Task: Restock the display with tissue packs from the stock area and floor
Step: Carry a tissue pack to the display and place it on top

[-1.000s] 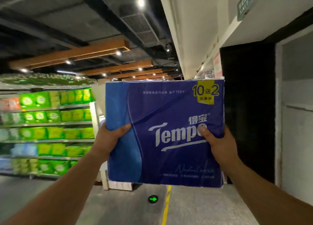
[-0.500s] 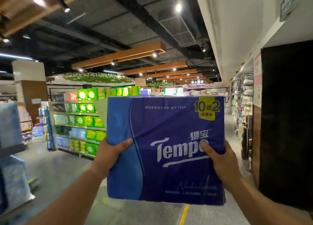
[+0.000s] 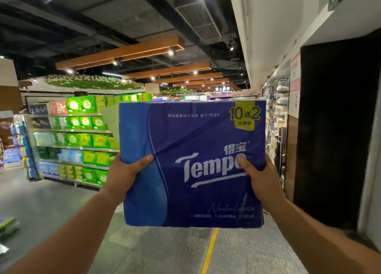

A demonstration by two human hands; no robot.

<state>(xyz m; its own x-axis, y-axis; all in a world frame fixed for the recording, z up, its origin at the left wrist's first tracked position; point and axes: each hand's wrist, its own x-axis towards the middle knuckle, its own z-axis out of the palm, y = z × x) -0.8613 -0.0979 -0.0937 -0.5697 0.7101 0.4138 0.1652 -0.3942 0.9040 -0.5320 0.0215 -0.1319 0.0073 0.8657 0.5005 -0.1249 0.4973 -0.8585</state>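
A large blue Tempo tissue pack point(image 3: 191, 150) with white lettering and a yellow "10+2" badge is held upright in front of me at chest height. My left hand point(image 3: 125, 176) grips its left edge, thumb across the front. My right hand point(image 3: 257, 178) grips the right edge, thumb on the logo. The fingers of both hands are hidden behind the pack.
A shelf unit point(image 3: 78, 148) stocked with green and blue tissue packs stands at the left across a grey floor. A yellow floor line point(image 3: 209, 251) runs ahead. A dark doorway point(image 3: 334, 129) and a white wall are at the right; racks of goods point(image 3: 276, 129) lie beyond.
The view has swung left and forward along the aisle; the green shelves are now closer and more central. Both hands keep the same grip on the pack.
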